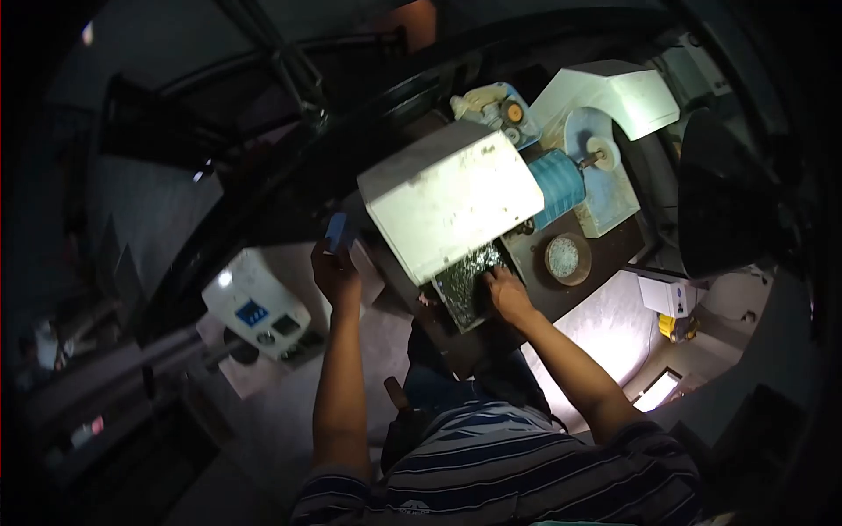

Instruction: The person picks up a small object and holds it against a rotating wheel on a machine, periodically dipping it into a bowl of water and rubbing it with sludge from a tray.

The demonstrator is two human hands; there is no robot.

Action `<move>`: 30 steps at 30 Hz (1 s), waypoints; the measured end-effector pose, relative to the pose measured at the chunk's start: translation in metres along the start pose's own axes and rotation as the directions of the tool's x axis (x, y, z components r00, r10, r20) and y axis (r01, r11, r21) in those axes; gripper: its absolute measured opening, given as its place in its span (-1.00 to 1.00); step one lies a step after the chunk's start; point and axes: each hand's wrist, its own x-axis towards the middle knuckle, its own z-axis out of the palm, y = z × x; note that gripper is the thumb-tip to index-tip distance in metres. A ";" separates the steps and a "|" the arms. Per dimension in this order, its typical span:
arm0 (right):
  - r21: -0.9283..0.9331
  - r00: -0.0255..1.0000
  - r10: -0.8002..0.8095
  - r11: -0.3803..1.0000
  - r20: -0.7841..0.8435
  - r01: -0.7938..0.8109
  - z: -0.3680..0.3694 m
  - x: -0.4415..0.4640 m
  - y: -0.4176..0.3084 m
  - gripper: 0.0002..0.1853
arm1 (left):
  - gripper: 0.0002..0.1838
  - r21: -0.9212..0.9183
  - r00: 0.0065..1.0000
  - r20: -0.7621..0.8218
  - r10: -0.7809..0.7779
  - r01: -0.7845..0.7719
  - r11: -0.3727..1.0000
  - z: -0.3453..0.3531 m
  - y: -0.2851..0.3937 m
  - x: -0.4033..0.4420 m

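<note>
My left hand is raised to the left of a white hood, its fingers closed around a small blue block. Below the front edge of the white hood sits a dark tray with a wet, shiny surface. My right hand reaches over the tray's right side, fingers curled down and close together. Whatever those fingertips hold, if anything, is too small and dark to make out. To the right of that hand stands a round bowl of whitish granules.
A teal motor joins the hood to a spindle with a white buffing wheel under a second white hood. Behind is a blue basket of wheels. At left stands a white machine with a blue display.
</note>
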 end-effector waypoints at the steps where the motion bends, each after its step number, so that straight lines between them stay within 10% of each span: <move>1: 0.003 0.999 -0.036 0.999 -0.011 0.036 0.003 -0.003 0.002 -0.71 | -0.69 -0.021 0.997 -0.066 -0.045 0.044 0.999 -0.013 0.006 -0.024; 6: 0.102 0.980 -0.180 0.977 -0.091 0.189 0.012 -0.017 0.029 -0.66 | -0.74 -0.276 0.881 -0.389 -0.270 0.168 0.946 -0.030 0.053 -0.147; 9: 0.228 0.936 -0.330 0.909 -0.120 0.350 0.013 -0.027 0.041 -0.50 | -0.77 -0.346 0.882 -0.312 -0.354 0.241 0.907 -0.033 0.105 -0.199; 16: 0.215 0.776 -0.559 0.752 -0.292 0.623 0.070 0.007 0.070 -0.64 | -0.81 -0.711 0.902 0.303 -0.306 0.428 0.558 0.018 0.237 -0.204; 17: 0.544 0.877 -0.471 0.763 0.096 0.351 0.061 0.011 0.060 -0.73 | -0.80 -0.719 0.900 0.348 -0.262 0.435 0.542 0.032 0.256 -0.198; 20: 0.565 0.894 -0.391 0.697 -0.218 0.442 0.101 0.018 0.050 -0.69 | -0.71 -0.647 0.841 0.530 -0.109 0.484 0.589 0.080 0.306 -0.177; 22: 0.619 0.920 -0.089 0.714 -0.382 0.327 0.153 0.026 0.043 -0.68 | -0.74 -0.568 0.837 0.547 0.001 0.371 0.734 0.134 0.329 -0.162; 24: 0.243 0.835 -0.254 0.880 -0.488 0.409 0.150 0.018 0.041 -0.63 | -0.77 -0.491 0.855 0.436 0.280 -0.035 0.871 0.204 0.338 -0.146; 26: 0.727 0.868 -0.312 0.476 -0.385 0.494 0.238 0.067 0.016 -0.38 | -0.74 -0.418 0.791 0.544 0.280 -0.034 0.908 0.250 0.368 -0.128; 30: 0.593 0.803 -0.516 0.558 -0.299 0.580 0.245 0.071 0.006 -0.41 | -0.70 -0.288 0.722 0.532 0.442 -0.337 0.896 0.310 0.400 -0.117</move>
